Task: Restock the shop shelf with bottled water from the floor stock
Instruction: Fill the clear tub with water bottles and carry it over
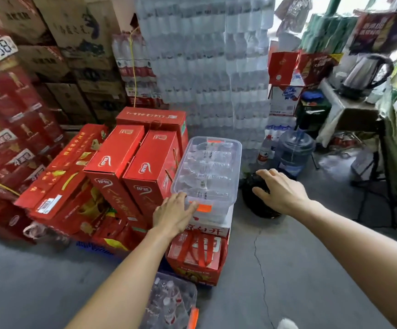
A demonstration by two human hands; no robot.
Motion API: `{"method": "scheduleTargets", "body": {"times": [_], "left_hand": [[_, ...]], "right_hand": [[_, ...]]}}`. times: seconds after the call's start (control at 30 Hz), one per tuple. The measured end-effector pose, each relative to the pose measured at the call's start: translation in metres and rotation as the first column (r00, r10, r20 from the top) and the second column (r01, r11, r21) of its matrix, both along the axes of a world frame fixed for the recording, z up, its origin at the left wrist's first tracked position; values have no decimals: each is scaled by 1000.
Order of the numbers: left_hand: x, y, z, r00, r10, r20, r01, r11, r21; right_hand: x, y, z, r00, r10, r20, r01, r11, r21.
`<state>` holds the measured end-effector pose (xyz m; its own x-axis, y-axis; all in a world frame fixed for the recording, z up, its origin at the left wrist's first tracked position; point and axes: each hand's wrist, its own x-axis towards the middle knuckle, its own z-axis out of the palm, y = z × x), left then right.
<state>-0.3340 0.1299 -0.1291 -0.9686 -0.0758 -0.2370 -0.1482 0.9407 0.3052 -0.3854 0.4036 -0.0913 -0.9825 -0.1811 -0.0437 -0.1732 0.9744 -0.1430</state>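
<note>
Brightness: bright, even indoor light.
Source: daylight from the far right, blown out white there.
Shadows: soft and faint on the floor [287,269].
Glare: sheen on the kettle [361,72] and the clear tub [238,162].
Blur: far water packs [204,67] and left cartons [14,103] smeared.
Distortion: edges bend outward.

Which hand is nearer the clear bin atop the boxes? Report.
Left. The left hand touches the clear bin at its near rim; the right hand hovers apart, to its right.

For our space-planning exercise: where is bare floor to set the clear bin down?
Bare concrete floor lies right of the carton stack, nearer than the black object. Left of the clear bin, red boxes crowd together.
</note>
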Motion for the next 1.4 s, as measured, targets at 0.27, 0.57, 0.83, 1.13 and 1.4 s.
{"method": "scheduleTargets", "body": {"times": [0.27,0.57,0.83,1.13,1.4], "left_hand": [[-82,60,-47,924,369,96,-380,913,147],[-129,91,-81,665,721,194,-743,610,277],[-158,63,-120,364,869,336,-924,294,244],[-187,58,-168,-99,833,545,-920,-285,268],[-210,84,-177,-384,744,547,-801,-564,204]], "right_hand": [[-164,57,-19,975,202,88,-205,978,28],[-307,28,-42,847,488,209,-510,858,64],[-399,-36,-83,772,547,324,-607,785,121],[-501,-94,-147,720,390,574,-521,850,76],[-564,-134,-215,602,118,790,-84,993,-85]]}}
